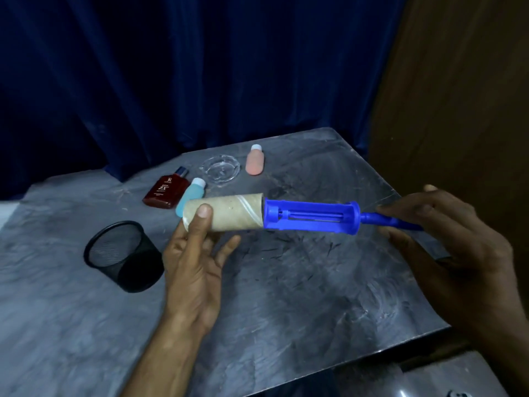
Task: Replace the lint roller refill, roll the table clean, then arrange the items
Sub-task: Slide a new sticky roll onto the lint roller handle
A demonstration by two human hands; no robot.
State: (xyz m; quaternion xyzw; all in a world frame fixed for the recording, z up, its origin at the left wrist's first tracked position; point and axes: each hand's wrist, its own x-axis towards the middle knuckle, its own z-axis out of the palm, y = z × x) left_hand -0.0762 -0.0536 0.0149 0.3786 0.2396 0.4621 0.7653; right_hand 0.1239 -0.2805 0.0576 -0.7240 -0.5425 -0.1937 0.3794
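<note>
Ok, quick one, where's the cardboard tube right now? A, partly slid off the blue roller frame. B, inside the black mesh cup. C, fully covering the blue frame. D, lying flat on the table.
A: the cardboard tube, held in the left hand, sits only on the far end of the blue roller frame, most of whose cage is bare, while the right hand holds the handle.

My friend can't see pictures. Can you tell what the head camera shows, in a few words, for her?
Two hands pull a bare cardboard tube off a blue lint roller above a grey table: the left hand holds the tube, the right hand the handle. On the table lie a black mesh cup, three small bottles and a glass ashtray.
</note>
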